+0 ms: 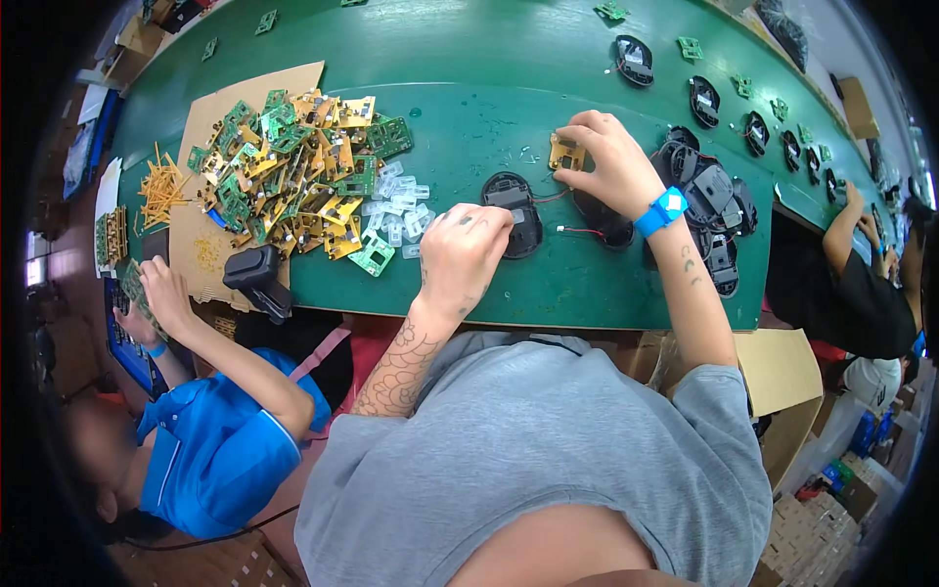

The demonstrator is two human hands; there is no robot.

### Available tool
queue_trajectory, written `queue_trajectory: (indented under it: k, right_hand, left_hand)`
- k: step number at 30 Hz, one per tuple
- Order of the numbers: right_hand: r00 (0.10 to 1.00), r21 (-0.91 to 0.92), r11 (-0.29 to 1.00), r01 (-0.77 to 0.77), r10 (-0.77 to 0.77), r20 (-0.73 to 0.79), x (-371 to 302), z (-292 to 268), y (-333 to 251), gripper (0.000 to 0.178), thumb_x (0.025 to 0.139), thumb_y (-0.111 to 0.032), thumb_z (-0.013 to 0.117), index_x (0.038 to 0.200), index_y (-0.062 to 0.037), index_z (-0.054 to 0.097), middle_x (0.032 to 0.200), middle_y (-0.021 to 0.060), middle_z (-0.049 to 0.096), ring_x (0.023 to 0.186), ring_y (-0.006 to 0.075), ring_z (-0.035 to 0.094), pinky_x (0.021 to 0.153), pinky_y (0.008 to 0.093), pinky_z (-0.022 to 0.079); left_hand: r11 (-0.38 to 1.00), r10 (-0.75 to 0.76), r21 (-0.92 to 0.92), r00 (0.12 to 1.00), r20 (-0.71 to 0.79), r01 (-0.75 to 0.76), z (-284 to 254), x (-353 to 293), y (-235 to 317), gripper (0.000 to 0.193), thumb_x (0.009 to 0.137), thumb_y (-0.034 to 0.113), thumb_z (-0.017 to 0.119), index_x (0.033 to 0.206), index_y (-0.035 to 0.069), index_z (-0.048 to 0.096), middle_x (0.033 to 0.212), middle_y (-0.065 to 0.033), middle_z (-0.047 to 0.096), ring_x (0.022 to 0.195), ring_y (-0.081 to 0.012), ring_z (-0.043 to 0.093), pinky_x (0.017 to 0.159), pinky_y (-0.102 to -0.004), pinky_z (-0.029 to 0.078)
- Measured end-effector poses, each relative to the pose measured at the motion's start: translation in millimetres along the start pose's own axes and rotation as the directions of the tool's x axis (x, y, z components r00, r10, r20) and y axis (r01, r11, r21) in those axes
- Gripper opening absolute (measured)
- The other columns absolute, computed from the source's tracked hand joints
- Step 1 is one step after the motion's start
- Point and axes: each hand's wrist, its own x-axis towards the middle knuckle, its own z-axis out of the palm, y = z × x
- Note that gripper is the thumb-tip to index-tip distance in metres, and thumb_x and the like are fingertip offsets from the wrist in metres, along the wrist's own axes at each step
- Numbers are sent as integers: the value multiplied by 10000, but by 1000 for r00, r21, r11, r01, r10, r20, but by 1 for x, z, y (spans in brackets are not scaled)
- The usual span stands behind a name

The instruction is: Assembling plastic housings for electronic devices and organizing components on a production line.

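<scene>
My right hand reaches over a small yellow circuit board, its thumb and forefinger at the board's edges. Thin wires run from that board to an oval black plastic housing lying on the green table. My left hand is closed in a pinch at the left edge of this housing; whatever is between its fingertips is hidden. Below my right hand lies another black housing, partly covered, with a red wire and white plug. Small clear plastic pieces are scattered left of my left hand.
A heap of green and yellow circuit boards covers cardboard at the left, beside yellow sticks and a black device. Black housings pile up at the right. A co-worker in blue sits left, holding a board; others work far right.
</scene>
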Motion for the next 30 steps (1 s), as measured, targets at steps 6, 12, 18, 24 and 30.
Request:
queue_trajectory:
  k: [6, 12, 18, 24, 30]
  right_hand:
    - [977, 151, 974, -170, 146, 158, 5, -13, -4, 423, 744, -126, 818, 1142, -50, 696, 1156, 81, 632, 984, 259, 622, 914, 343, 513]
    - [976, 400, 894, -203, 149, 161, -20, -41, -54, 451, 718, -76, 835, 1149, -58, 702, 1157, 74, 635, 973, 228, 620, 896, 337, 517]
    - [977, 403, 914, -41, -47, 206, -32, -16, -81, 444, 687, -38, 847, 1110, -60, 716, 1152, 75, 632, 982, 231, 610, 868, 339, 523]
    - [966, 379, 925, 33, -126, 225, -27, 1, -79, 384, 700, -58, 827, 1065, -71, 709, 1152, 61, 623, 1035, 240, 580, 898, 348, 495]
    - [961, 319, 943, 90, -166, 220, -23, 12, -82, 324, 724, -71, 810, 1035, -67, 716, 1189, 58, 630, 1063, 255, 580, 933, 363, 486]
  left_hand:
    - [989, 83, -111, 991, -100, -94, -17, 3, 6, 235, 747, 46, 746, 964, 127, 707, 902, 24, 712, 774, -168, 636, 696, -296, 498]
    - [844, 238, -482, 970, -57, -236, -107, 21, 66, 180, 848, 140, 667, 1020, 109, 709, 949, -39, 663, 737, -190, 573, 696, -308, 506]
    - [791, 182, -589, 983, -35, -167, -112, 17, 72, 184, 811, 135, 669, 988, 112, 714, 937, -33, 668, 712, -185, 558, 644, -295, 473]
    - [753, 263, -616, 964, -40, -231, -104, 19, 78, 187, 775, 130, 670, 956, 114, 718, 925, -27, 672, 687, -180, 544, 593, -281, 440]
    - [712, 404, -624, 915, -14, -324, -101, 21, 84, 192, 739, 124, 672, 923, 116, 723, 913, -22, 676, 662, -175, 529, 541, -268, 407]
